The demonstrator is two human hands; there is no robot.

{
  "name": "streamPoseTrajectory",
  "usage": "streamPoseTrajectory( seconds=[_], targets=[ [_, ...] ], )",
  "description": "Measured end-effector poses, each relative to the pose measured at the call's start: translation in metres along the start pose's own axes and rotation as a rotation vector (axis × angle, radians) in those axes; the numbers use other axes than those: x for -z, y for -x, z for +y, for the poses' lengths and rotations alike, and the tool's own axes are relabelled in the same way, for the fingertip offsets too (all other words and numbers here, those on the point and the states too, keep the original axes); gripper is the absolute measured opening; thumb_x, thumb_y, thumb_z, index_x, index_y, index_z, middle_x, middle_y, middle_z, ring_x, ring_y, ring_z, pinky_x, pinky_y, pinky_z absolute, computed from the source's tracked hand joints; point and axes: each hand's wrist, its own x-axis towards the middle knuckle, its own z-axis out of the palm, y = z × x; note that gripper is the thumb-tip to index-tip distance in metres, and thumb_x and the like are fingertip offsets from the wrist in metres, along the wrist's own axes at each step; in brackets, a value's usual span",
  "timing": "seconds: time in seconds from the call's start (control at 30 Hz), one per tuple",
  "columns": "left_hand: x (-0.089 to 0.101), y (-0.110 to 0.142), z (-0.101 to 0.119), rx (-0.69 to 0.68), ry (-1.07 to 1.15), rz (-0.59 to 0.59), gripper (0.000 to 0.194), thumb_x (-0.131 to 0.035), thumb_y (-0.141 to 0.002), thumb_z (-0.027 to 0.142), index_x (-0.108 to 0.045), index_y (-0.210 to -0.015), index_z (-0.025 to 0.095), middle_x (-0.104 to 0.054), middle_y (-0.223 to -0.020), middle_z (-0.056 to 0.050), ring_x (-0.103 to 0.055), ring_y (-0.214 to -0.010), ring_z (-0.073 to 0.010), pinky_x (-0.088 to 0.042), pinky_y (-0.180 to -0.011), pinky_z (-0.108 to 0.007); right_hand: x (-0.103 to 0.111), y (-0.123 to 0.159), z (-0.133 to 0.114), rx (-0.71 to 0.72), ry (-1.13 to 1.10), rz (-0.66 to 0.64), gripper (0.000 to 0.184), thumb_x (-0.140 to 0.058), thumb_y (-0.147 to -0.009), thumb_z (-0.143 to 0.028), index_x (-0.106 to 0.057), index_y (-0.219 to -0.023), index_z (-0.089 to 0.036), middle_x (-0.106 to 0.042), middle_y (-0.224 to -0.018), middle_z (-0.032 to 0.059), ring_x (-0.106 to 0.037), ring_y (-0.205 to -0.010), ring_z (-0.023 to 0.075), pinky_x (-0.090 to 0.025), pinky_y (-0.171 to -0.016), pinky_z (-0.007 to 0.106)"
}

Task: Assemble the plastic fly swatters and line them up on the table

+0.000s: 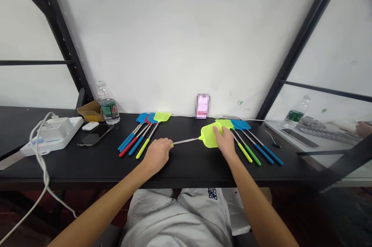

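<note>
**Q:** While a person sits facing a black tabletop (188, 167), what lies between the left hand (155, 155) and the right hand (223, 142)?

**A:** One lime-green fly swatter (203, 138), stretched nearly parallel to the tabletop's front edge, midway between front and back. Its perforated head (209, 138) points right; its thin metal shaft (186, 141) runs left.

**Q:** How does each hand's grip stand?

**A:** The left hand is closed around the handle end, with a yellow tip (172, 144) just showing past the fingers. The right hand has its fingers spread over the head, but whether they pinch it or only rest there, I cannot tell.

**Q:** What lies close by?

**A:** Two fanned groups sit with their heads near the back edge: left swatters (129, 143) in blue, red and lime, and right swatters (263, 153) in lime, green and blue
</note>
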Motion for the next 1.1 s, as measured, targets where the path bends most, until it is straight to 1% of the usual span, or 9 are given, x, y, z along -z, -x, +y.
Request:
streamPoseTrajectory(
  seconds=[0.3,0.43,0.5,0.57,0.67,0.77,0.87,0.97,1.1],
  targets=[
    [0.002,0.0,0.001,0.0,0.046,0.0,0.024,-0.037,-0.095,0.021,-0.056,-0.08,0.019,-0.06,-0.08,-0.004,-0.057,-0.079,-0.0192,-0.037,-0.07,-0.03,0.0,0.0,0.0,-0.012,-0.04,-0.007,0.043,-0.046,-0.086,-0.059,-0.037,-0.064,-0.023,-0.048,-0.062,0.0003,-0.042,-0.059,0.0161,-0.027,-0.055,0.028],
    [0.004,0.001,0.002,0.046,0.142,0.013,0.022,-0.037,-0.095,0.023,-0.056,-0.084,0.02,-0.06,-0.082,-0.003,-0.057,-0.077,-0.0175,-0.038,-0.068,-0.028,0.002,-0.001,-0.002,-0.07,-0.324,-0.01,0.043,-0.048,-0.083,-0.062,-0.043,-0.068,-0.022,-0.048,-0.06,-0.0005,-0.044,-0.056,0.0151,-0.031,-0.05,0.027],
    [0.006,0.001,0.003,0.064,0.216,0.068,0.023,-0.035,-0.096,0.024,-0.055,-0.086,0.02,-0.06,-0.084,-0.003,-0.057,-0.078,-0.0172,-0.039,-0.068,-0.028,0.005,-0.002,-0.006,-0.107,-0.544,0.004,0.041,-0.044,-0.086,-0.061,-0.045,-0.073,-0.022,-0.048,-0.06,-0.0017,-0.043,-0.051,0.0137,-0.032,-0.046,0.026],
    [0.007,0.002,0.003,0.082,0.294,0.135,0.024,-0.033,-0.097,0.027,-0.053,-0.086,0.02,-0.059,-0.082,-0.003,-0.057,-0.077,-0.0169,-0.039,-0.068,-0.027,0.007,-0.001,-0.011,-0.092,-0.731,-0.012,0.038,-0.042,-0.087,-0.058,-0.047,-0.077,-0.022,-0.048,-0.06,-0.0026,-0.042,-0.046,0.012,-0.03,-0.043,0.025],
    [0.009,0.002,0.005,0.105,0.402,0.172,0.027,-0.03,-0.098,0.032,-0.05,-0.083,0.02,-0.055,-0.072,0.0,-0.055,-0.066,-0.015,-0.038,-0.064,-0.026,0.007,0.008,-0.024,0.007,-0.784,-0.169,0.034,-0.053,-0.084,-0.053,-0.053,-0.074,-0.02,-0.049,-0.057,-0.0028,-0.04,-0.045,0.0104,-0.03,-0.042,0.023],
    [0.013,0.004,0.009,0.086,0.524,0.152,0.029,-0.028,-0.099,0.034,-0.048,-0.083,0.021,-0.052,-0.065,0.003,-0.052,-0.059,-0.0124,-0.037,-0.062,-0.025,0.002,0.025,-0.041,0.075,-0.664,-0.489,0.031,-0.064,-0.079,-0.048,-0.061,-0.073,-0.018,-0.053,-0.056,-0.0013,-0.045,-0.047,0.011,-0.035,-0.045,0.024],
    [0.016,0.005,0.012,0.027,0.594,0.099,0.029,-0.029,-0.099,0.034,-0.05,-0.085,0.02,-0.053,-0.064,0.004,-0.051,-0.058,-0.0112,-0.037,-0.061,-0.024,-0.007,0.044,-0.058,0.123,-0.681,-0.75,0.029,-0.064,-0.081,-0.045,-0.064,-0.09,-0.018,-0.059,-0.066,0.0002,-0.05,-0.05,0.011,-0.04,-0.047,0.025],
    [0.018,0.007,0.015,-0.04,0.611,0.025,0.03,-0.03,-0.099,0.035,-0.052,-0.084,0.02,-0.054,-0.065,0.003,-0.051,-0.059,-0.0113,-0.037,-0.063,-0.024,-0.017,0.057,-0.068,0.132,-0.778,-0.826,0.031,-0.061,-0.084,-0.044,-0.061,-0.102,-0.019,-0.06,-0.073,-0.0002,-0.049,-0.048,0.0089,-0.038,-0.047,0.023],
    [0.02,0.007,0.017,-0.081,0.603,-0.05,0.032,-0.031,-0.098,0.036,-0.052,-0.08,0.02,-0.055,-0.067,0.002,-0.052,-0.062,-0.0118,-0.038,-0.064,-0.024,-0.024,0.058,-0.068,0.046,-0.875,-0.77,0.031,-0.057,-0.086,-0.049,-0.06,-0.094,-0.019,-0.059,-0.071,-0.0002,-0.048,-0.045,0.0084,-0.031,-0.041,0.022]
  ],
)
